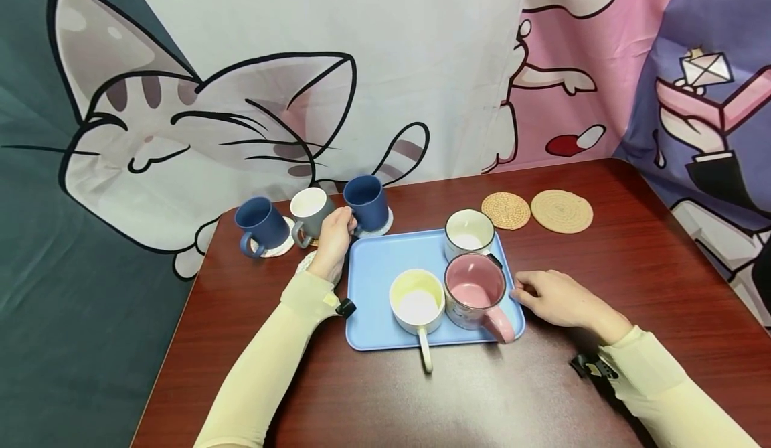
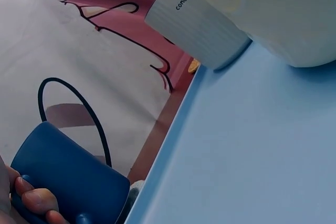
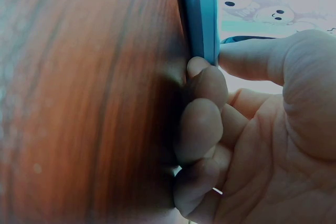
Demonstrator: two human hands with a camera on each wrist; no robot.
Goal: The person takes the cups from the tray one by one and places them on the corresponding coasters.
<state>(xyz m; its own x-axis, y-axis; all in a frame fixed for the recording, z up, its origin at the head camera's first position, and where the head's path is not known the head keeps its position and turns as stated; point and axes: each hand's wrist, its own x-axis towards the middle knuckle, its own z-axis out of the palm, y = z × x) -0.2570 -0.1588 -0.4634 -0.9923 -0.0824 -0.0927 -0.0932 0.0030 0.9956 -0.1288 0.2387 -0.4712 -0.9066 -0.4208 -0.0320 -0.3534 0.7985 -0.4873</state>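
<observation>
My left hand (image 1: 345,219) reaches past the tray's far left corner and grips the handle of a dark blue mug (image 1: 366,201), which stands on a white coaster. In the left wrist view my fingertips (image 2: 35,199) curl on that blue mug (image 2: 68,177). My right hand (image 1: 519,294) pinches the right rim of the light blue tray (image 1: 376,260). The right wrist view shows the thumb over the tray edge (image 3: 202,19) and the fingers (image 3: 202,119) curled under it. On the tray stand a pink mug (image 1: 474,290), a cream mug (image 1: 417,301) and a white mug (image 1: 468,232).
A grey mug (image 1: 308,210) and another blue mug (image 1: 260,224) stand on coasters at the table's far left. Two woven coasters (image 1: 506,210) (image 1: 561,211) lie bare at the far right. A cartoon cloth backdrop hangs right behind the dark wooden table (image 1: 632,280).
</observation>
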